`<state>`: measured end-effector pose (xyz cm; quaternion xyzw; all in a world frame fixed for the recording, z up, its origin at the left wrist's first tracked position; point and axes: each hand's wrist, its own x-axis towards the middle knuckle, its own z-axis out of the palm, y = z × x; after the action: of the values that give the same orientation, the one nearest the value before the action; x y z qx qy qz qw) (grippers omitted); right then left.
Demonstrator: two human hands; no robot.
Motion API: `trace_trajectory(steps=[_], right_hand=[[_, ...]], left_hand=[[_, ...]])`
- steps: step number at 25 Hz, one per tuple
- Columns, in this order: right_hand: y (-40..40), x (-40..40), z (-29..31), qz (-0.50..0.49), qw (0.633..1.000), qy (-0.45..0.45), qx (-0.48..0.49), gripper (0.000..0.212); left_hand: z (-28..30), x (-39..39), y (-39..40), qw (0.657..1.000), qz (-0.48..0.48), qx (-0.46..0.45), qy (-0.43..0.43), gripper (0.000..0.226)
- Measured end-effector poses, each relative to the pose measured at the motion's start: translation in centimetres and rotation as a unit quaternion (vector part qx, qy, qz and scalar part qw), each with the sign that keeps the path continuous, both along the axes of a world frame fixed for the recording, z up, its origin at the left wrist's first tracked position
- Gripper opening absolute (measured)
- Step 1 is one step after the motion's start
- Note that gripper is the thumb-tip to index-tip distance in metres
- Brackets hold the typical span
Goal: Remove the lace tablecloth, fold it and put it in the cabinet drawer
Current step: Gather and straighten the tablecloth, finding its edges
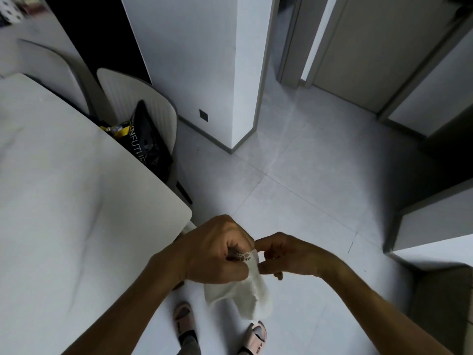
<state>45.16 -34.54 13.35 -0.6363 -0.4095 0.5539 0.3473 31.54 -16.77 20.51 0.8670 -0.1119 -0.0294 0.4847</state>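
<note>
The white lace tablecloth (243,293) hangs bunched in the air over the floor, just off the corner of the white table (76,201). My left hand (217,252) is closed around its lace-edged top. My right hand (286,254) meets it from the right, thumb and fingers pinching the cloth's upper edge. The cloth drops below both hands toward my feet. No cabinet drawer can be made out in view.
A white chair (122,98) with a black bag (148,144) on it stands at the table's far side. A white pillar (204,73) rises ahead, with doors (371,47) behind on the right. Grey furniture (440,226) sits at the right edge. Tiled floor lies between.
</note>
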Motion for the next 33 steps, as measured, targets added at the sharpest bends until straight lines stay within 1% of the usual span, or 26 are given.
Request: trace_trajectory(steps=[1,3,4,6,8,10,12,13,15,17,22,24,26,28,30,31,32,33], right_hand=[[0.2,-0.6,-0.6,-0.029,0.999,-0.012,0.008,0.025],[0.2,-1.6,-1.6,-0.089,0.994,-0.035,0.043,0.018],[0.3,-2.1,-2.1,-0.095,0.993,-0.049,0.054,0.022],[0.9,-3.5,-3.2,-0.080,0.993,-0.084,0.035,0.039],[1.1,-4.4,-4.2,-0.109,0.992,-0.057,0.035,0.034],[0.3,-3.7,-4.7,-0.209,0.975,-0.029,0.070,0.033],[-1.3,-1.5,-4.4,-0.298,0.947,-0.038,0.110,0.030],[-2.1,-0.4,-3.9,-0.311,0.940,-0.070,0.119,0.029],[-3.3,1.3,-2.8,-0.304,0.935,-0.139,0.123,0.029],[-3.8,2.6,-1.8,-0.296,0.934,-0.157,0.124,0.031],[-4.7,4.8,0.0,-0.306,0.942,-0.119,0.066,0.023],[-4.7,5.2,0.7,-0.308,0.943,-0.099,0.083,0.020],[-4.6,5.5,1.9,-0.316,0.937,-0.078,0.127,0.017],[-4.5,5.7,3.1,-0.326,0.928,-0.043,0.177,0.022],[-4.5,5.9,3.9,-0.345,0.915,0.020,0.210,0.025],[-4.5,5.7,4.2,-0.347,0.911,0.052,0.218,0.023],[-4.5,5.5,4.4,-0.343,0.909,0.078,0.222,0.023],[-4.5,5.1,4.5,-0.335,0.910,0.101,0.222,0.023]], left_hand=[[0.2,0.0,0.2,1.000,0.001,0.000,0.002,0.030],[0.6,0.0,0.4,1.000,0.002,0.006,0.001,0.032],[0.8,-0.1,0.4,1.000,0.001,0.009,0.000,0.032],[1.0,-0.2,0.2,1.000,-0.006,0.017,-0.005,0.032],[0.9,-0.5,0.0,0.999,-0.010,0.034,-0.013,0.032],[0.6,-0.9,0.5,0.998,0.000,0.061,-0.023,0.031],[-0.2,-1.5,1.4,0.997,0.024,0.073,-0.028,0.030],[-0.7,-1.9,1.7,0.997,0.038,0.070,-0.023,0.030],[-1.7,-2.4,1.5,0.996,0.066,0.059,-0.006,0.030],[-2.4,-2.4,1.0,0.995,0.088,0.045,0.005,0.033],[-3.1,-1.6,0.8,0.993,0.101,0.051,0.021,0.039],[-3.4,-1.9,0.5,0.994,0.097,0.046,0.017,0.037],[-4.1,-2.5,-0.2,0.994,0.106,0.027,0.030,0.037],[-4.8,-3.3,-1.0,0.990,0.122,-0.012,0.071,0.032],[-6.3,-4.2,-1.2,0.979,0.123,-0.074,0.141,0.028],[-7.4,-4.7,-1.4,0.973,0.113,-0.085,0.184,0.032],[-8.8,-5.2,-1.5,0.965,0.105,-0.070,0.228,0.037],[-10.7,-5.5,-1.8,0.956,0.100,-0.034,0.273,0.040]])
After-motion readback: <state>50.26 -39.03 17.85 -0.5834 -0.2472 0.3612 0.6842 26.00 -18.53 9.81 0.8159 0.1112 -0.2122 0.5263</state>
